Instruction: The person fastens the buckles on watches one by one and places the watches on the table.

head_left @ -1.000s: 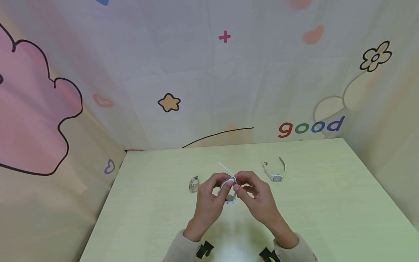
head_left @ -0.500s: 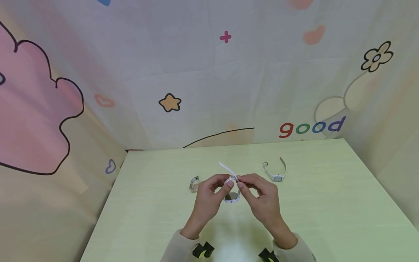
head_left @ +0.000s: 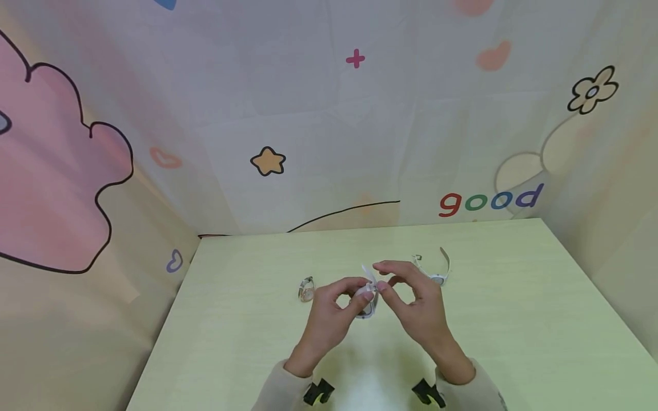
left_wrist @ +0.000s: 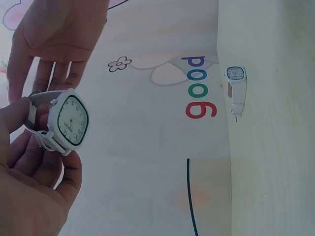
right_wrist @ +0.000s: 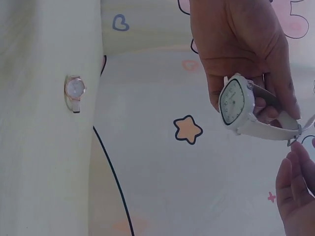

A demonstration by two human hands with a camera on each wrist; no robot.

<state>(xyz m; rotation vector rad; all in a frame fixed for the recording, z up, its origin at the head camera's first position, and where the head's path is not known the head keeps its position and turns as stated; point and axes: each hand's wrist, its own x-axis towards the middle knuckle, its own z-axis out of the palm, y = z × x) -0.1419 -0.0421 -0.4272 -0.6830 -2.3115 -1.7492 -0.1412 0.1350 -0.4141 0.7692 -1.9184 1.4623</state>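
Held watch: white, raised above the table between the 2 hands; strap looped into a ring.
Its direction: long axis runs near to far; case at the low, near end, dial turned down and to the near side; strap tail at the far end, pointing far and slightly left.
Left hand: comes in from the near left, angled far and right; thumb and forefinger curled to a pinch on the strap just beside the buckle.
Right hand: comes in from the near right, angled far and left; thumb touches the buckle, forefinger parted from it above the tail, other fingers bent; whether they pinch anything I cannot tell.
Gold watch: on the table, left of the left hand, dial to the near side.
Small watch: beyond the right hand, partly hidden in the head view; case near, strap ends spread far.
Cloth: hangs at the far side, printed "good" on the right.
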